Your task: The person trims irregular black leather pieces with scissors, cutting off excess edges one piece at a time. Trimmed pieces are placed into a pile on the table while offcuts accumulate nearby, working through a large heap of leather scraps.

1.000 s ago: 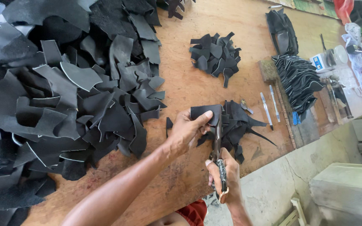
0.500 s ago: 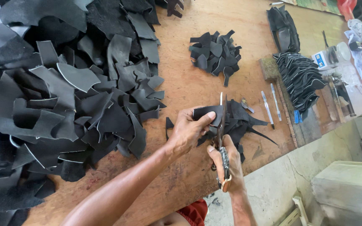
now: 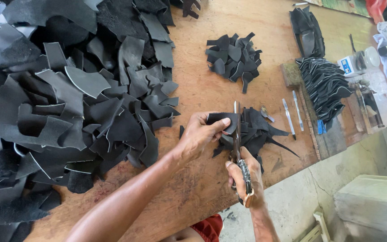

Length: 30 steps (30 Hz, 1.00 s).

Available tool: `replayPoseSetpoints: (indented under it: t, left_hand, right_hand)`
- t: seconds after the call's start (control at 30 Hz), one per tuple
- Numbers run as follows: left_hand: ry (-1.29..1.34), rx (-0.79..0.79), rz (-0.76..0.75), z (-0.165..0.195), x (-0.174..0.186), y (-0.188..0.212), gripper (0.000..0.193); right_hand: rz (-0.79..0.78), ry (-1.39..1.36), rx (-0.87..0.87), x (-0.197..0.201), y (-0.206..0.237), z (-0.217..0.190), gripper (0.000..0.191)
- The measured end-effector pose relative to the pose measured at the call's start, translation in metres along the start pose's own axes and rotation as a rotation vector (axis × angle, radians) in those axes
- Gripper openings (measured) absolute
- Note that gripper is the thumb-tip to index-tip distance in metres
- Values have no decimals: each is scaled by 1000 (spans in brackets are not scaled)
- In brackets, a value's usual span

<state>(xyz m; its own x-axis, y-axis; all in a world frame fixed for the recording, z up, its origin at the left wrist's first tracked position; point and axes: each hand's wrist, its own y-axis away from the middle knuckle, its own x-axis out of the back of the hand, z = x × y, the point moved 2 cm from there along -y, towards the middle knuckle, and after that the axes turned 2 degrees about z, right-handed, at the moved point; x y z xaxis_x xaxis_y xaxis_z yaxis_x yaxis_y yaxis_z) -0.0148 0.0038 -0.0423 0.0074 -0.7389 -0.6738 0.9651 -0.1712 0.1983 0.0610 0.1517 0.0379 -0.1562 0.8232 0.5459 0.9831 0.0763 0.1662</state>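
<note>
Head camera looks straight down at a wooden counter (image 3: pixel 211 94), and I see both of my hands working near its front edge. My left hand (image 3: pixel 198 134) is closed on a small black leather piece (image 3: pixel 222 121), thumb on top and fingers curled beneath, holding it just above a low pile of trimmed scraps (image 3: pixel 258 130). My right hand (image 3: pixel 245 172) is wrapped tight around the handles of a pair of scissors (image 3: pixel 237 139), whose blades run upward past the right edge of the leather piece, touching it; I cannot tell how far apart the blades stand. To the left, a big heap of black leather offcuts (image 3: pixel 68 98) covers most of that side of the counter and spills out of view. Farther back, well apart from my hands, sits a smaller pile of cut shapes (image 3: pixel 234 58). Just right of the scraps lie two pens (image 3: pixel 292 114) side by side, and beyond them a fanned stack of thin black pieces (image 3: pixel 325 85) rests near the counter's right edge on a wooden block (image 3: pixel 292 74). Behind that stack lies another dark bundle (image 3: pixel 307 31). A small white device (image 3: pixel 352 65) stands at the far right among some clutter too small for me to make out. Below the counter's edge I see a concrete floor (image 3: pixel 301 201) and a grey slab (image 3: pixel 372 201) at the lower right.
</note>
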Motion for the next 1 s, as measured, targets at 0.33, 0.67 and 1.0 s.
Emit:
replayPoseSetpoints:
  t: [0.33, 0.67, 1.0]
  left_hand:
    - [-71, 30, -120, -5, 12, -7, 17]
    - [-125, 125, -236, 2, 16, -4, 15]
    - [95, 172, -283, 7, 21, -5, 26]
  right_hand:
    - [-18, 25, -69, 7, 5, 12, 17]
    - [-6, 60, -157, 17, 14, 28, 13]
    - [53, -159, -169, 18, 17, 42, 15]
